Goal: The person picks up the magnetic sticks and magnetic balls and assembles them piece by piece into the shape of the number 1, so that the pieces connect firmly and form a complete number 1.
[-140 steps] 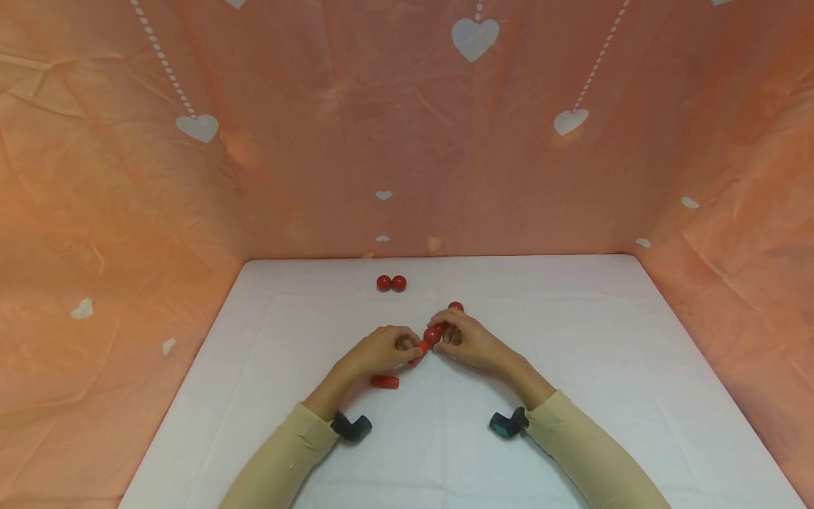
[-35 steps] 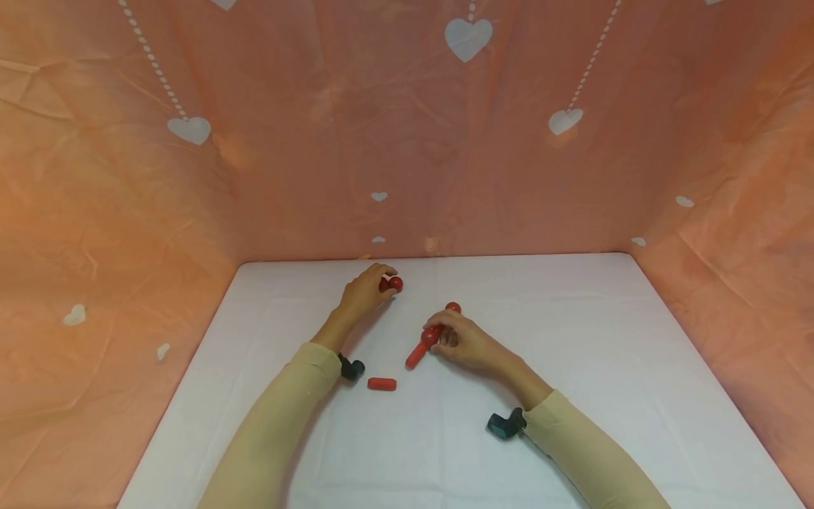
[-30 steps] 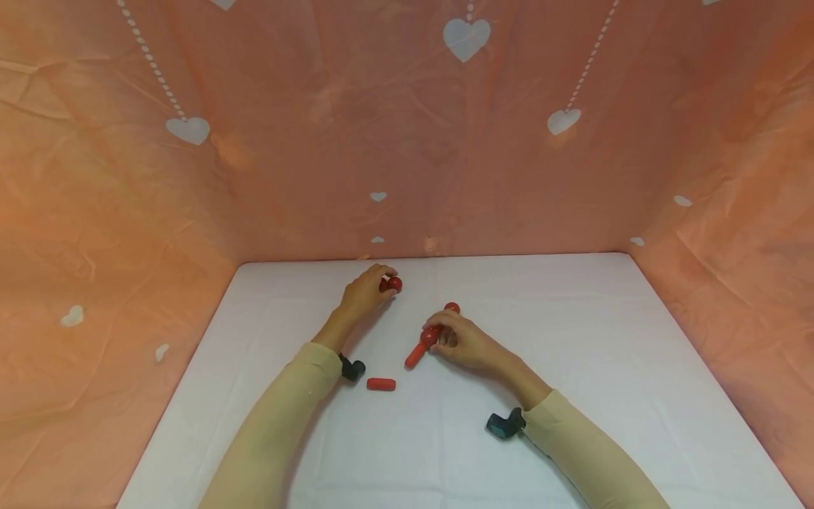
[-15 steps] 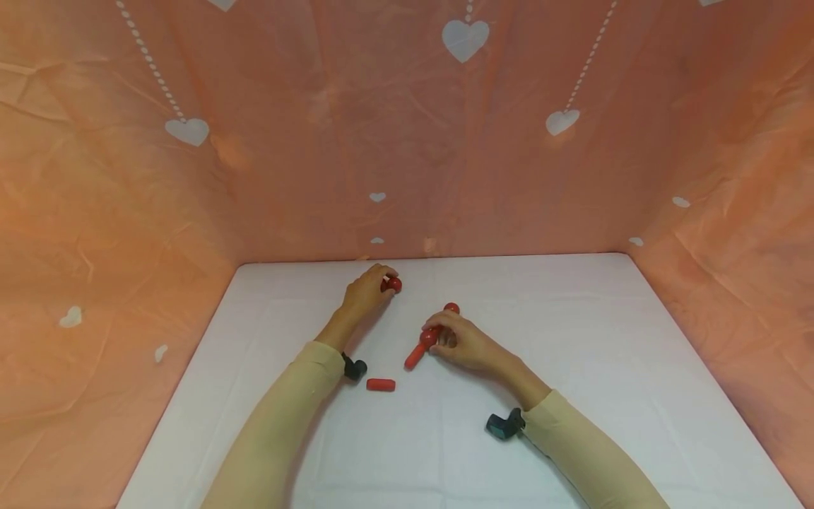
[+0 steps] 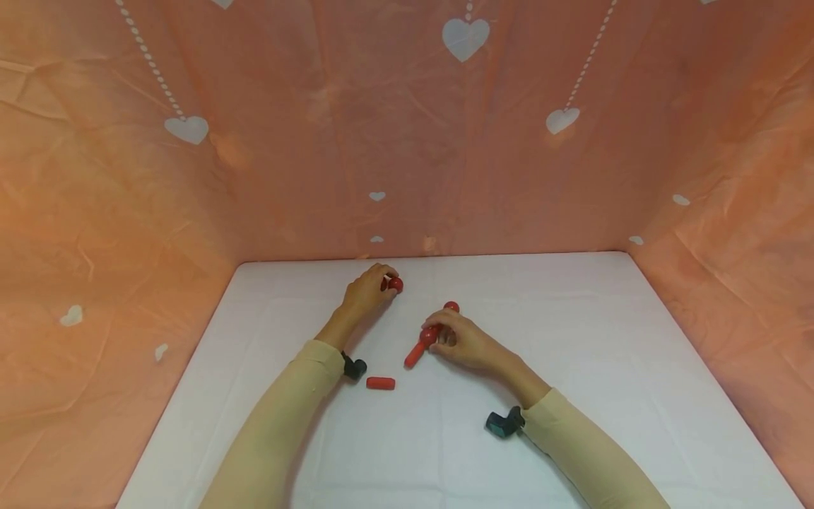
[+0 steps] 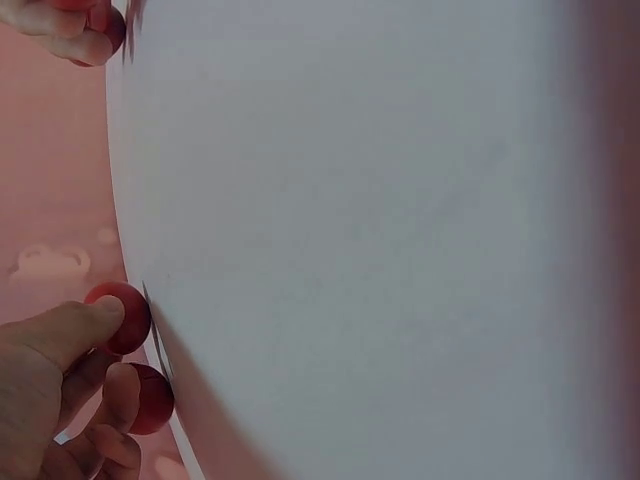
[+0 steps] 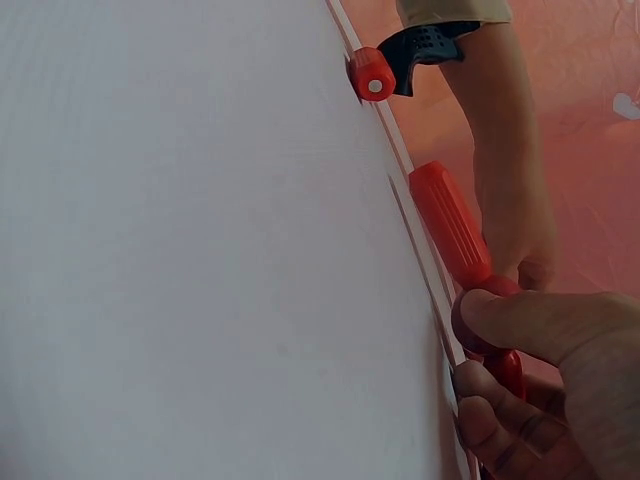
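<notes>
Red balls (image 5: 396, 285) at the far side are held in bent fingers of the left hand (image 5: 367, 291); the right hand (image 5: 467, 342) pinches a joined red piece (image 5: 415, 353); nearer lies one red rod (image 5: 381, 383).

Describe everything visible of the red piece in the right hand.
The red piece is a plastic-looking row: a lengthwise-grooved stick at the near end, a glossy ball next, then more red partly covered by the right hand, which pinches the ball. It slants over the white table, stick end toward the left; whether it touches the tabletop is unclear. A far ball shows beyond the hand, its join hidden.
</notes>
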The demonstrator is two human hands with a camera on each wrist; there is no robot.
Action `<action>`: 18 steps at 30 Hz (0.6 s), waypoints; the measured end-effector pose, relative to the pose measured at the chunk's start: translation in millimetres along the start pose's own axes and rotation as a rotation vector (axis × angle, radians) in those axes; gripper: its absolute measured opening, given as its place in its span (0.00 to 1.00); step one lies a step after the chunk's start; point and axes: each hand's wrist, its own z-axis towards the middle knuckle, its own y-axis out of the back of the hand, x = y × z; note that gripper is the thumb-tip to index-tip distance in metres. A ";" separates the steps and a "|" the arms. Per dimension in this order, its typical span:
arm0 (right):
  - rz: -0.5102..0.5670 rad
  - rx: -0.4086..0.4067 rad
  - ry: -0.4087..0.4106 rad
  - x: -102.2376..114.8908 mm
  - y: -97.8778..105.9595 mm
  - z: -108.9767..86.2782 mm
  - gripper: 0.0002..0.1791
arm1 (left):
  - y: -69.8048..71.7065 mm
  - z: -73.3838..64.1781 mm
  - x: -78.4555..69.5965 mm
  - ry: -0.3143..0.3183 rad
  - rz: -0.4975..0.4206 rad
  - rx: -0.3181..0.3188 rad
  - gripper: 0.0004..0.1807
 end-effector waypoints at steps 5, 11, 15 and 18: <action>0.019 0.003 -0.007 -1.1 -0.2 1.7 0.22 | -0.7 -2.6 -2.8 0.011 -0.013 0.007 0.20; 0.018 0.005 -0.020 -0.3 0.5 1.8 0.23 | 0.2 -7.2 -9.7 0.018 -0.042 0.006 0.21; 0.005 0.005 -0.010 -1.3 1.1 2.0 0.22 | 0.6 -9.3 -13.5 0.009 -0.058 -0.001 0.21; -0.016 0.001 0.008 -2.9 1.7 1.5 0.23 | -0.3 -10.8 -15.2 0.004 -0.071 0.002 0.21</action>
